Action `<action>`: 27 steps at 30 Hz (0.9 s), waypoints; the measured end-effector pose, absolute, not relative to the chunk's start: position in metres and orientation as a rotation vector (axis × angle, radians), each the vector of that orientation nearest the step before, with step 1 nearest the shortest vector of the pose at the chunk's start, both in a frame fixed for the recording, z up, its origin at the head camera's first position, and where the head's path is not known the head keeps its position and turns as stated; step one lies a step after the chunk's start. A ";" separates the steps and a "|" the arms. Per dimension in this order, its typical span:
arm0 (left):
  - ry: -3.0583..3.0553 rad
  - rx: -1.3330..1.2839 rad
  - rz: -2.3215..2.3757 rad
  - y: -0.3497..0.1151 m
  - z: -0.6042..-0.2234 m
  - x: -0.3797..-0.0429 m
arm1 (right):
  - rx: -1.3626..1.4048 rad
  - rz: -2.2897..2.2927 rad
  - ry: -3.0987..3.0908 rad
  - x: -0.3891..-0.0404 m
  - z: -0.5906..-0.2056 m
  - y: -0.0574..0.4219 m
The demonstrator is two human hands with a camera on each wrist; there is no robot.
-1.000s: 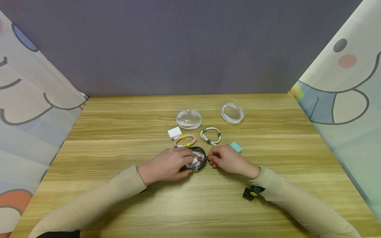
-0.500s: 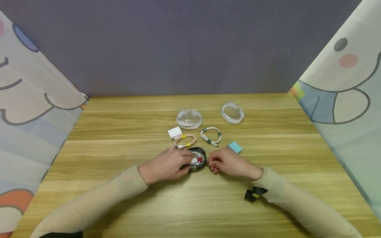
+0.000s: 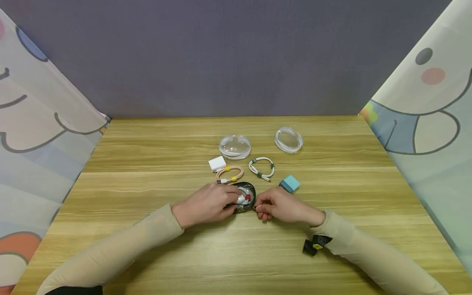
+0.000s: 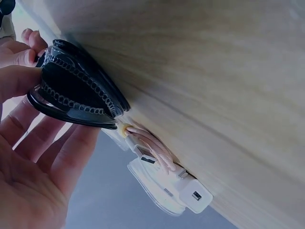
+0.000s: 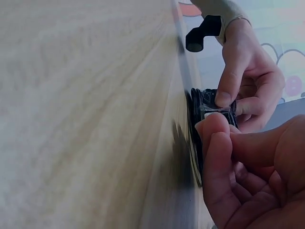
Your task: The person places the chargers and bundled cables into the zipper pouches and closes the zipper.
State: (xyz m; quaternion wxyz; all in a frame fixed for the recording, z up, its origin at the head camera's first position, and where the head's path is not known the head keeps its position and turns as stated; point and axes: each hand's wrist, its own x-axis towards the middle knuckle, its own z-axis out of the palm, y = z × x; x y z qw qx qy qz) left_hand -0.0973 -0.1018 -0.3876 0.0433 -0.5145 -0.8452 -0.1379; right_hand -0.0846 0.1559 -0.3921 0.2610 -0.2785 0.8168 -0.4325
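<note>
A small zip case with black edges and a clear top lies on the table. Inside it shows a coiled white cable with a red tie. My left hand grips the case from its left side, thumb on the near edge. In the left wrist view, the two rows of zipper teeth stand apart, with a dark interior between them. My right hand pinches at the case's right rim, apparently on the small dark zipper pull; its fingertips cover most of it in the right wrist view.
Behind the case lie a pink cable, a white charger and a white cable with green ties. Two clear round cases with white cables are farther back. A light blue block sits beyond my right hand.
My right hand has slid along the case's right rim toward me, uncovering more of the light blue block. My left hand has kept its grip and the case has stayed put.
</note>
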 end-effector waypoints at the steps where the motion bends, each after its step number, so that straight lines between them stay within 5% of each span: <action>1: -2.588 -1.571 -0.423 -0.102 -0.387 -0.097 | -0.749 -1.182 2.204 -0.084 -0.392 0.156; 27: -2.606 -1.618 -0.363 -0.118 -0.380 -0.093 | -0.645 -1.402 2.028 -0.086 -0.395 0.166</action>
